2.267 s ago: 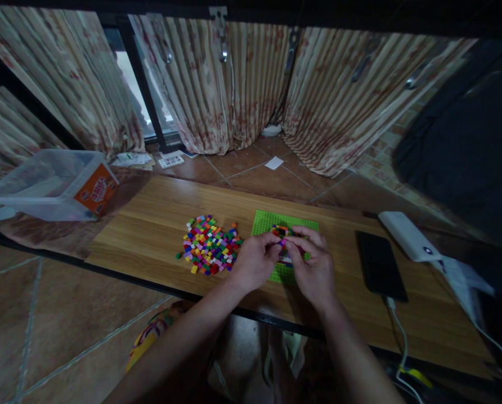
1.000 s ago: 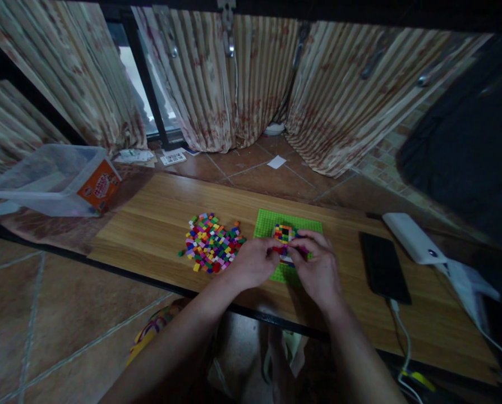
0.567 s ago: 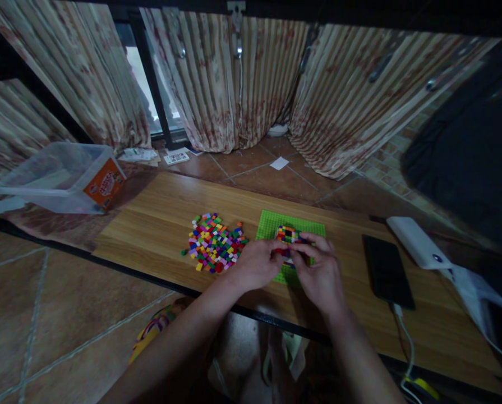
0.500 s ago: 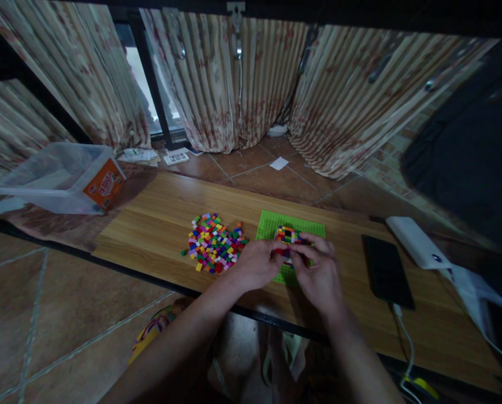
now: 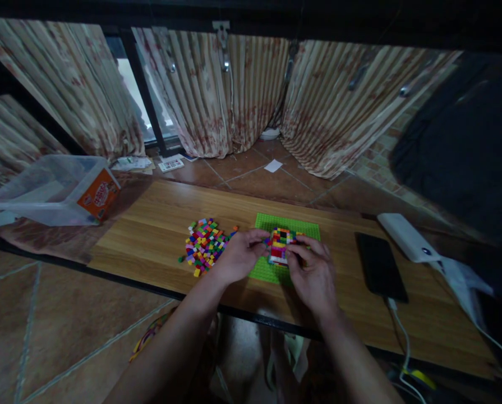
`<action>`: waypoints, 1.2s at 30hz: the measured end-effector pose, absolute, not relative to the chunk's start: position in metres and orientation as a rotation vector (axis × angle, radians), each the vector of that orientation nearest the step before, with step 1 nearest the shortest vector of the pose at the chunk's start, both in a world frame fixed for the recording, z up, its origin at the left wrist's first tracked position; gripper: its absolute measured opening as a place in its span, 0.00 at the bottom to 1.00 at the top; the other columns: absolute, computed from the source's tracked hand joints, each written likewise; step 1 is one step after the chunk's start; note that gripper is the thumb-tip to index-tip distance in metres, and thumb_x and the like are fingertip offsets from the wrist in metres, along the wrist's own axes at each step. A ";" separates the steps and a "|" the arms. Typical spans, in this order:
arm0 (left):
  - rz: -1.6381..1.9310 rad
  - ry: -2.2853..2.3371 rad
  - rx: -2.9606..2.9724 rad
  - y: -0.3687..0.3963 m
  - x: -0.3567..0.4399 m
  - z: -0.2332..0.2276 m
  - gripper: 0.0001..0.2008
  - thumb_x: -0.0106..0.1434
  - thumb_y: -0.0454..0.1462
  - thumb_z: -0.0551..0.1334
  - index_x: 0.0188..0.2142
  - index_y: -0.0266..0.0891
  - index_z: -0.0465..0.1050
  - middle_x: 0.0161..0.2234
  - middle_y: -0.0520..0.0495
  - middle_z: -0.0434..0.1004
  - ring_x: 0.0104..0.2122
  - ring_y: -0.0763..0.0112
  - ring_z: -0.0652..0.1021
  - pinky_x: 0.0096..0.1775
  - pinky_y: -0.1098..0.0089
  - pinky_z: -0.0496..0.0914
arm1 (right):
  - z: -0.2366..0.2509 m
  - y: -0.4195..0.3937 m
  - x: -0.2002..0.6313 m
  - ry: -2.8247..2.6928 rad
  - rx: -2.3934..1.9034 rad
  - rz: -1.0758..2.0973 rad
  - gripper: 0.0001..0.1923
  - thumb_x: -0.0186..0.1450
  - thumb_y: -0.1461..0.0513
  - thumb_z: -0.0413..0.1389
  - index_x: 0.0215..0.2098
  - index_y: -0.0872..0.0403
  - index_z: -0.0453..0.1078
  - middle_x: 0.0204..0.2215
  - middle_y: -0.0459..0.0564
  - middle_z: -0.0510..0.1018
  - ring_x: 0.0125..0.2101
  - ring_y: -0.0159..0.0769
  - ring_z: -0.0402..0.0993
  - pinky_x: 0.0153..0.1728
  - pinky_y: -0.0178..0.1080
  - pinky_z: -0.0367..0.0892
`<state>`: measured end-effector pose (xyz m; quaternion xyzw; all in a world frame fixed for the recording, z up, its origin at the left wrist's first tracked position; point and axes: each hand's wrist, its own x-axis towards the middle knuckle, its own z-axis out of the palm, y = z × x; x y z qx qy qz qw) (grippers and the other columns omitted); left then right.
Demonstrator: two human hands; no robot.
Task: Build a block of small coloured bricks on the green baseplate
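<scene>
- Both hands pinch at the block patch [image 5: 279, 246] from either side: left hand [image 5: 237, 257] with its fingertips at the patch's left edge, right hand [image 5: 313, 275] at its right and near edge; whether either grips a loose brick, I cannot tell.
- Patch sits on the green baseplate [image 5: 263, 270], on the wooden table [image 5: 150, 224].
- Loose bricks [image 5: 203, 246] lie just left of the left hand.
- Phone [image 5: 379, 265] and a white power bank [image 5: 406, 237] lie to the right.

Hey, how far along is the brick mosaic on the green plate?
Done: a small multicoloured block patch covers the middle of the green baseplate. In hand: left hand and right hand work at that patch. Left: bare green all around it, and a pile of loose bricks beside it.
</scene>
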<state>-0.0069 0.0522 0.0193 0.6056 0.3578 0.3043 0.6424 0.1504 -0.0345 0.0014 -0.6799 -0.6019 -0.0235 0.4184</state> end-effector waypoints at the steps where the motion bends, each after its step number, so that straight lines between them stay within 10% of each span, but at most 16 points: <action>1: 0.699 0.819 1.351 0.052 -0.006 0.019 0.12 0.57 0.28 0.59 0.40 0.34 0.74 0.35 0.47 0.79 0.32 0.74 0.77 0.39 0.72 0.71 | 0.003 -0.034 0.150 -1.481 -1.690 -0.059 0.09 0.64 0.61 0.54 0.37 0.49 0.77 0.44 0.52 0.75 0.45 0.43 0.70 0.47 0.51 0.67; 36: 0.607 0.952 1.741 0.047 -0.003 0.016 0.09 0.60 0.34 0.55 0.33 0.36 0.74 0.25 0.51 0.73 0.25 0.74 0.73 0.28 0.75 0.66 | 0.008 -0.032 0.168 -1.429 -1.606 0.081 0.07 0.64 0.57 0.57 0.37 0.47 0.78 0.40 0.49 0.78 0.43 0.40 0.71 0.47 0.48 0.64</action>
